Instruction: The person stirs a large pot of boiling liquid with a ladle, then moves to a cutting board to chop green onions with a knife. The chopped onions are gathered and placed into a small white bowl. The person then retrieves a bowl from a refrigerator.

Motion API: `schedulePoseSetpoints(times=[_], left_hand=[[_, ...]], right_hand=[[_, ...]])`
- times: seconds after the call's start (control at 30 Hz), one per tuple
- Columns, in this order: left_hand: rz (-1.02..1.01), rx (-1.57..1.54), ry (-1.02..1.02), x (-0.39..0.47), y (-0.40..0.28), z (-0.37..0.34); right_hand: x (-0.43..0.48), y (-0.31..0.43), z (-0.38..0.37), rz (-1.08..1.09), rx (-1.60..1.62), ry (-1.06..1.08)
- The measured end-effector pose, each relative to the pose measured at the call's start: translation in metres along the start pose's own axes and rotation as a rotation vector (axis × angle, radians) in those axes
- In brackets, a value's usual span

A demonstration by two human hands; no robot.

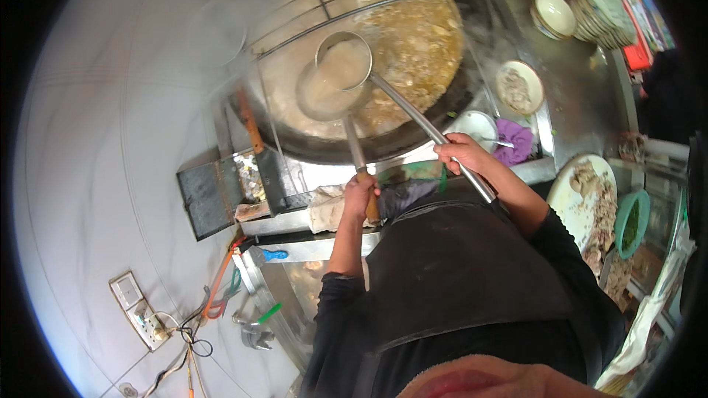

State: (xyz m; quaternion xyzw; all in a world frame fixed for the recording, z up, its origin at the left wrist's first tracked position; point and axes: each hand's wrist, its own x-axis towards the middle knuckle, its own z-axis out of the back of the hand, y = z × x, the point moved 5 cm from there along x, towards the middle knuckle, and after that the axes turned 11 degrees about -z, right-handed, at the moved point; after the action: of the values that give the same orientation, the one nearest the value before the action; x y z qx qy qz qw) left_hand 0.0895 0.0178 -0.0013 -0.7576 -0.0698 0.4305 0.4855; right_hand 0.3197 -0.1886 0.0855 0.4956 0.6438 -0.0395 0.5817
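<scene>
My left hand [360, 197] grips the wooden handle of a metal ladle or skimmer [355, 141], whose round head lies low over the broth and is partly hidden by steam. In my right hand [463, 153] is the steel handle of a large ladle [409, 108]. Its bowl, tilted and filled with cloudy broth, overlaps the other head from above. Both are over a wide wok [326, 153] of steaming broth [426, 61], with pale pieces floating on the right side. A metal rack [381, 8] spans the wok's far part.
A bowl of sliced meat [517, 88], a white container [474, 127] and a purple cloth [513, 141] are right of the wok. Stacked bowls [556, 14] stand farther back. A cutting board [564, 204] bears chopped meat. At left are a cleaver [270, 177] and a wall socket [138, 309] with cables.
</scene>
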Motion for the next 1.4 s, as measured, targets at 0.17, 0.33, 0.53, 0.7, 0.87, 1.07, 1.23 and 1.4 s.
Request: schedulePoseSetpoints(times=[0.17, 0.33, 0.53, 0.7, 0.87, 1.07, 1.23, 1.4], left_hand=[[-0.009, 0.028, 0.024, -0.026, 0.028, 0.002], [-0.010, 0.013, 0.048, -0.033, 0.046, -0.006], [-0.037, 0.021, 0.040, -0.036, 0.051, -0.032], [-0.057, 0.035, 0.028, -0.037, 0.051, -0.047], [-0.064, 0.039, 0.033, -0.040, 0.053, -0.052], [-0.082, 0.042, 0.043, -0.046, 0.055, -0.054], [-0.083, 0.034, 0.028, -0.050, 0.053, -0.056], [-0.075, 0.032, 0.002, -0.050, 0.053, -0.056]], right_hand=[[-0.097, -0.022, 0.043, -0.034, 0.223, -0.009], [-0.184, -0.047, 0.096, 0.047, 0.296, -0.107], [-0.252, -0.081, 0.159, 0.165, 0.261, -0.342], [-0.281, -0.108, 0.200, 0.227, 0.276, -0.466], [-0.291, -0.130, 0.230, 0.240, 0.252, -0.548], [-0.295, -0.151, 0.253, 0.216, 0.180, -0.637], [-0.296, -0.159, 0.260, 0.198, 0.097, -0.674], [-0.295, -0.158, 0.259, 0.210, 0.046, -0.703]])
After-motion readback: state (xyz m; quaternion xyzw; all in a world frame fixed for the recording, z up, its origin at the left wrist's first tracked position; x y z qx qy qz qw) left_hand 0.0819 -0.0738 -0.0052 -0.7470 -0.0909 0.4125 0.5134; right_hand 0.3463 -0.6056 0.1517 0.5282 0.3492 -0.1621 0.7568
